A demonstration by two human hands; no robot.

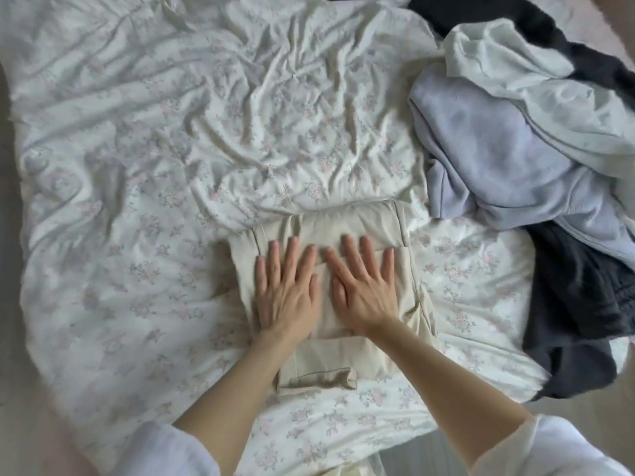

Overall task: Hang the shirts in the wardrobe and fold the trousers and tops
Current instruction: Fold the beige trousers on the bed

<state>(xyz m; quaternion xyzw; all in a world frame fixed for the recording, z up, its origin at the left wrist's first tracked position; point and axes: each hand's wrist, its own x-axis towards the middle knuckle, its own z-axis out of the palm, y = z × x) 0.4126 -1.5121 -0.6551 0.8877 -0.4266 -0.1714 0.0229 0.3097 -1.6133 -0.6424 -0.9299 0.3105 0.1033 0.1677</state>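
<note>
Both hands, left hand (pixel 287 286) and right hand (pixel 360 286), press flat with fingers straight on folded beige trousers (pixel 364 221) at lower centre of a floral bedsheet (pixel 171 132); unfolded clothes (pixel 515 149) lie piled at right. No writing legible.

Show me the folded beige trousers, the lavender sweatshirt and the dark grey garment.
folded beige trousers (pixel 360 221), head view, top folded panel above the fingertips
lavender sweatshirt (pixel 488 146), head view, middle of its body
dark grey garment (pixel 570 304), head view, crumpled lower part
</note>
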